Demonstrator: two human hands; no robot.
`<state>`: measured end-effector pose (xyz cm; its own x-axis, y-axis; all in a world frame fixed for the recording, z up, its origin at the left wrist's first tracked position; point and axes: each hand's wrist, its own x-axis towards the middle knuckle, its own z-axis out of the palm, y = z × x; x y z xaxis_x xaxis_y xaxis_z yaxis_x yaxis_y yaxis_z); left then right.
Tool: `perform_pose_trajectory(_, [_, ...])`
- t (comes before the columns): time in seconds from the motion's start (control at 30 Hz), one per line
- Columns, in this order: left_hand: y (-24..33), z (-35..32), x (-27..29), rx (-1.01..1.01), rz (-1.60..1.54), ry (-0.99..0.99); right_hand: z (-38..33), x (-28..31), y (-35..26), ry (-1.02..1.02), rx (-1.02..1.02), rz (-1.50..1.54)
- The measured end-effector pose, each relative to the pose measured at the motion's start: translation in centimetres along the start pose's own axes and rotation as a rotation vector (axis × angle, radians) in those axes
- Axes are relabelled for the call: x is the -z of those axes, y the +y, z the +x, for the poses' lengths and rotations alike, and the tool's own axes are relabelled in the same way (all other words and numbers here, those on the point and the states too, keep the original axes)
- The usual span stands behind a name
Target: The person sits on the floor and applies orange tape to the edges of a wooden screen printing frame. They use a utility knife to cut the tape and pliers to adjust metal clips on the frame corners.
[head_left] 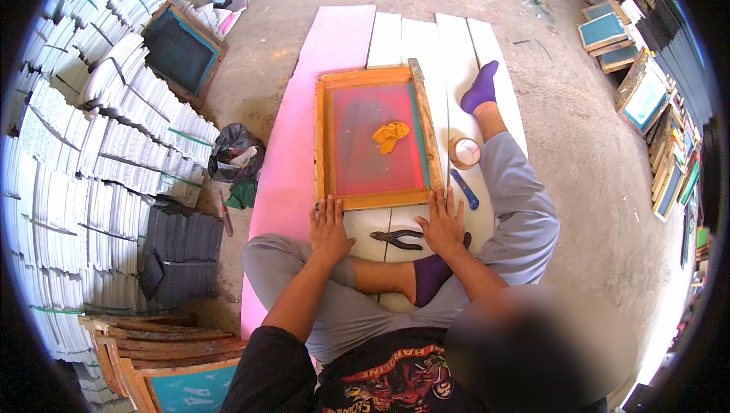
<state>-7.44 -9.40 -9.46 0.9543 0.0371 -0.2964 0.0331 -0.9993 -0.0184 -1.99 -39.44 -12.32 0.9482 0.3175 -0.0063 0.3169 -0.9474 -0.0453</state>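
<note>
Seated on white floor boards [403, 36], both hands — left hand [330, 227], right hand [443, 223] — press flat, fingers spread, holding nothing, against the wooden-framed red-mesh printing screen [376, 139] — which could skid onto black-handled pliers [398, 239].

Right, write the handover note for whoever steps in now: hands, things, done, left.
Left hand: flat, fingers open, at the near left corner of the frame, holding nothing.
Right hand: flat, open, at the near right corner, holding nothing.
Frame: wooden, with a red screen, lying flat on white boards over a pink sheet.
Yellow rag: crumpled on the screen, near its middle.
Pliers: on the boards between the hands.
Tape roll and blue tool: right of the frame.
Done: frame laid down, tools within reach.
Left: cannot tell from this view; rag and pliers untouched for now.
</note>
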Motion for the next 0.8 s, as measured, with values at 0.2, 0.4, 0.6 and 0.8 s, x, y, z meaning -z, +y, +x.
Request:
perform_pose_trajectory(0.2, [0.0,-0.3,0.0,0.030,0.027,0.014,-0.3,0.7,-0.1,-0.003,-0.043,-0.002])
perform_pose_trajectory(0.4, [0.8,-0.7,2.0,0.110,0.034,-0.142,-0.6,1.2,0.2,-0.009,-0.065,0.053])
perform_pose_trajectory(0.6, [-1.9,0.6,1.6,0.231,-0.357,0.049,0.3,1.5,1.9,0.045,-0.104,0.286])
perform_pose_trajectory(0.8, [-8.5,5.0,-6.4,0.558,-1.079,0.064,5.3,-0.2,3.3,0.047,-0.361,0.739])
